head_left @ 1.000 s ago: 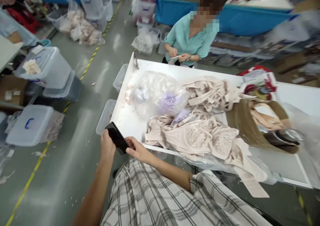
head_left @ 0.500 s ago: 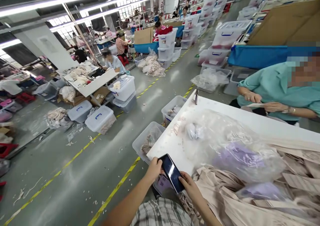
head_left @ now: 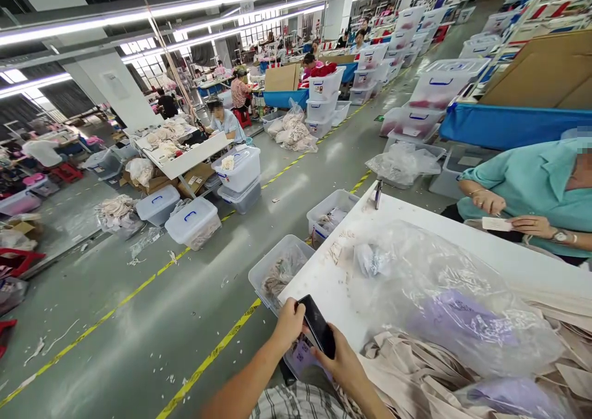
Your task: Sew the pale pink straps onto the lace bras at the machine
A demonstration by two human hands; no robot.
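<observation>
A black smartphone (head_left: 317,326) is held between my two hands, tilted, beside the corner of a white table (head_left: 319,271). My left hand (head_left: 290,323) is closed on its upper left end. Around the lower right end wrap the fingers of my right hand (head_left: 338,355), the thumb along the near side. The screen looks dark. To the right on the table lie a clear plastic bag (head_left: 407,271) with a lilac paper (head_left: 462,314) under or in it, and a heap of beige fabric pieces (head_left: 416,369).
Clear bins of scraps (head_left: 280,271) stand against the table's left side. Across the table a person in a teal top (head_left: 522,178) handles a small pale piece. Lidded bins (head_left: 192,221) and yellow floor tape (head_left: 217,345) line the aisle. Other people sit at worktables farther back.
The view has shifted, so the scene sits lower and slightly right. The phone has turned in my hands and its screen reflection is gone. My right hand wraps farther round it.
</observation>
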